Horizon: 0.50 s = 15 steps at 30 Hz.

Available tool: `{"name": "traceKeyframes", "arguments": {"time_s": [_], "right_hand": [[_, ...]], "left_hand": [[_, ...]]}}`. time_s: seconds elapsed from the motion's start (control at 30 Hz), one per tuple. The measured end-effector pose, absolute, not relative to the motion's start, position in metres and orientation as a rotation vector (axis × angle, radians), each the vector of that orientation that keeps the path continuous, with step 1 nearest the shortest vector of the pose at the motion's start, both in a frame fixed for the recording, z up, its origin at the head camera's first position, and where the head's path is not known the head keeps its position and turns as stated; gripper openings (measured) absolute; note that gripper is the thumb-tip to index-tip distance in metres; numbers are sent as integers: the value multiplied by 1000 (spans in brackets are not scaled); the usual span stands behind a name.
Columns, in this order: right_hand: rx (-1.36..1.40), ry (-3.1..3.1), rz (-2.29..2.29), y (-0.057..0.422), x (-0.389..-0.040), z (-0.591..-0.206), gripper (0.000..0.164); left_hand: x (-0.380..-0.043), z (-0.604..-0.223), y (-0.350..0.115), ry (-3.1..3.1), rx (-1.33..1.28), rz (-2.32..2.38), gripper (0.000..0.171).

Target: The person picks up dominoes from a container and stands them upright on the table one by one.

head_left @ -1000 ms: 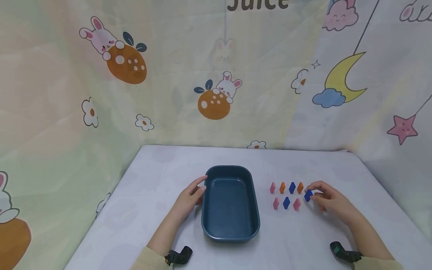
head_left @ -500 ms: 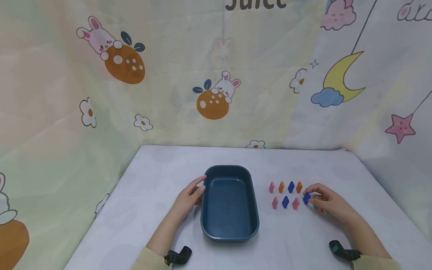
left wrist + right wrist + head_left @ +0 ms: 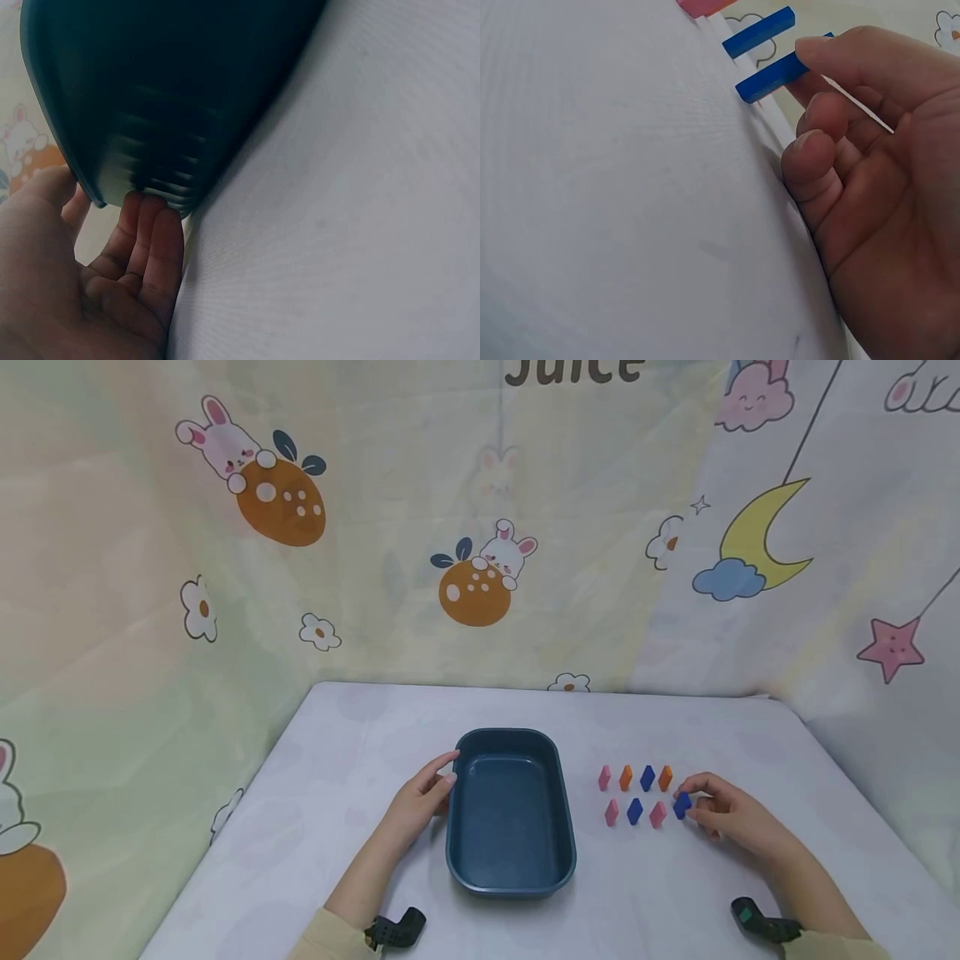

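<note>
My left hand (image 3: 422, 789) rests its fingertips on the left rim of a dark blue-green rectangular tray (image 3: 512, 892). From the left wrist, several bent fingertips (image 3: 154, 217) meet the tray's outer wall (image 3: 90, 97), with the thumb at the rim. My right hand (image 3: 738, 814) pinches a small blue diamond-shaped block (image 3: 682, 806) between thumb and index finger, at the right end of the front row. In the right wrist view this blue block (image 3: 772, 79) has its lower end close over the white tabletop, while the other fingers curl beneath.
Two rows of upright diamond blocks stand right of the tray: a pink block (image 3: 604, 777), an orange block (image 3: 626, 777), a blue block (image 3: 648, 777) and more. The tray holds nothing. A printed cloth (image 3: 390, 568) hangs behind the white table (image 3: 360, 735).
My right hand has shifted slightly left and down with the blue block, bringing it nearer the front row. My left hand stays at the tray.
</note>
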State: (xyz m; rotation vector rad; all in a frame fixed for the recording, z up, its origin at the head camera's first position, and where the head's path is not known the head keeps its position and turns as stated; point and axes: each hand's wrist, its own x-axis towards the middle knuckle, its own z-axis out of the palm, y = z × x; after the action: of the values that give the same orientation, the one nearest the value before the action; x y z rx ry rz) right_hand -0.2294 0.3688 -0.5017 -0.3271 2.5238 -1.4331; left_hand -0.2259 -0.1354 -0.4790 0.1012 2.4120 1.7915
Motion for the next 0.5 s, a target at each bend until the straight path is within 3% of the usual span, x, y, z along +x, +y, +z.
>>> {"name": "traceKeyframes", "arguments": {"time_s": [0.37, 0.5], "right_hand": [[-213, 2794, -1186, 361, -224, -465, 36], [-355, 2951, -1068, 349, -223, -442, 29]], "left_hand": [[-240, -508, -142, 2380, 60, 1845, 45], [-245, -508, -144, 2287, -31, 1964, 47]]}}
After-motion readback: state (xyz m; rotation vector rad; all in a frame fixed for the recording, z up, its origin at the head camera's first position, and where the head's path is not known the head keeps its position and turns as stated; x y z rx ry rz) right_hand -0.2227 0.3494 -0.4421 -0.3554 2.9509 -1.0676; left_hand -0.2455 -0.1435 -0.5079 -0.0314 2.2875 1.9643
